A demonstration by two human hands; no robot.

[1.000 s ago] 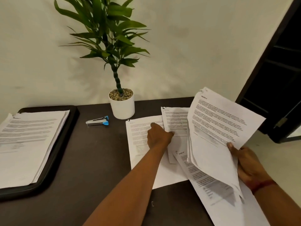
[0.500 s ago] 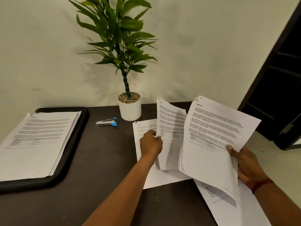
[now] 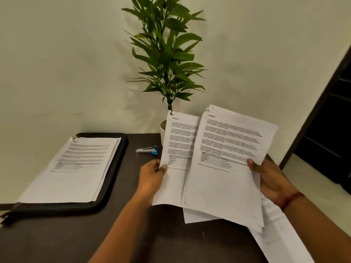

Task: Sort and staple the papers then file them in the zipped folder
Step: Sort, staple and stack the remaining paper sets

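Note:
My left hand (image 3: 152, 179) pinches the left edge of a printed sheet (image 3: 176, 158) held up above the dark table (image 3: 76, 236). Beside it, my right hand (image 3: 269, 179) grips a thicker bundle of printed pages (image 3: 226, 168) that overlaps the sheet's right side. More loose papers (image 3: 275, 230) lie on the table under and right of the bundle. A stack of papers (image 3: 76, 168) rests in the open black zipped folder (image 3: 114, 179) at the left. A silver and blue stapler (image 3: 147, 150) lies behind my left hand.
A potted green plant (image 3: 167, 59) stands against the wall at the table's back, its white pot partly hidden by the raised sheet. A loose staple (image 3: 203, 235) lies on the table near the front. A dark doorway (image 3: 330, 133) is at the right.
My left hand has lifted the sheet off the table and brought it up next to the bundle in my right hand. The view has shifted, so the folder sits nearer the centre.

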